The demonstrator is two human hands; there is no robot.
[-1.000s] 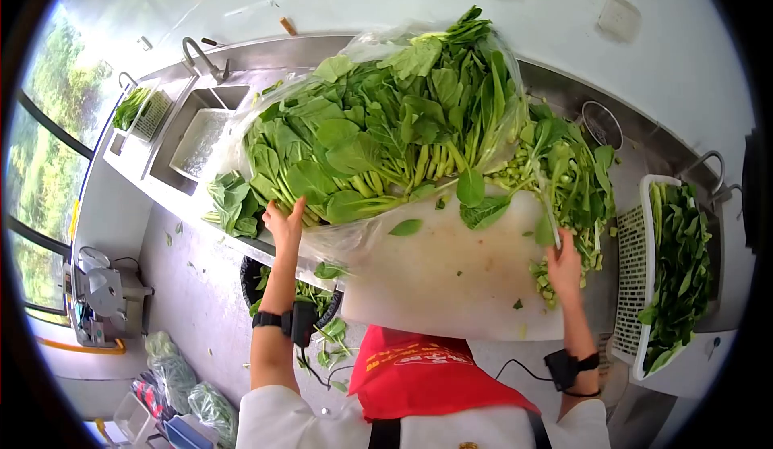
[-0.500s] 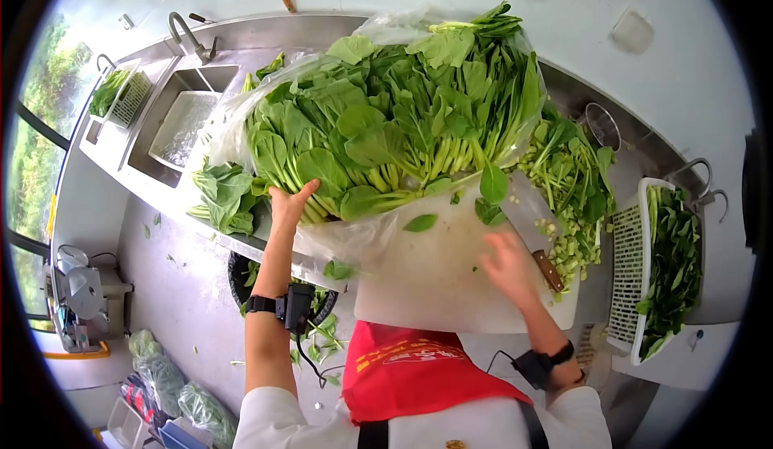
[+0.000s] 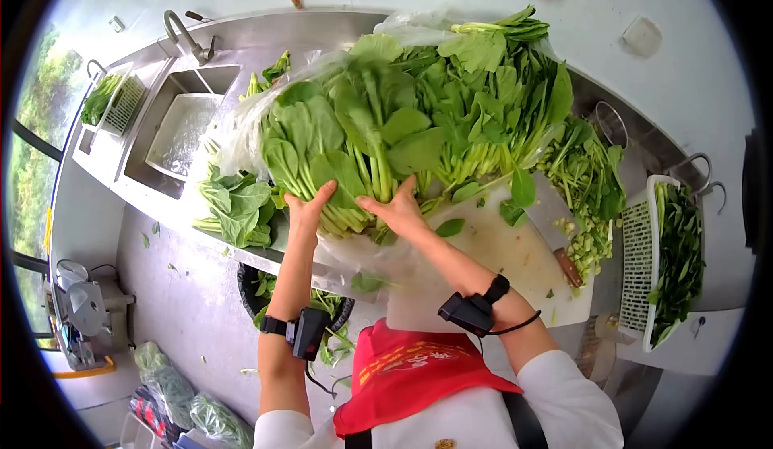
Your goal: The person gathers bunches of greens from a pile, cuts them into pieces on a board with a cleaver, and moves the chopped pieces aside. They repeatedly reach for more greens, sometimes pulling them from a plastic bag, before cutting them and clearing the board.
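A big heap of leafy greens [image 3: 475,119] with pale stems lies in a clear plastic bag [image 3: 250,136] on the counter. My left hand [image 3: 308,206] is closed around stems at the heap's front left, thumb on top, other fingers hidden. My right hand [image 3: 398,210] grips the same bunch from the right side, its fingers partly under the leaves. To the right is a white cutting board [image 3: 483,276]. On the board's right side lies a cleaver with a wooden handle [image 3: 568,268], beside chopped stem pieces [image 3: 592,248].
A white basket of greens [image 3: 638,268] stands at the right. Cut greens [image 3: 584,163] lie behind the cleaver. At the left are a sink [image 3: 149,163] and loose greens [image 3: 233,207]. A black bin [image 3: 250,288] with leaves stands below the counter edge.
My right hand has moved left from above the cutting board to the stems. My left hand stays on the front left of the heap, and the leaves there now stand more bunched up.
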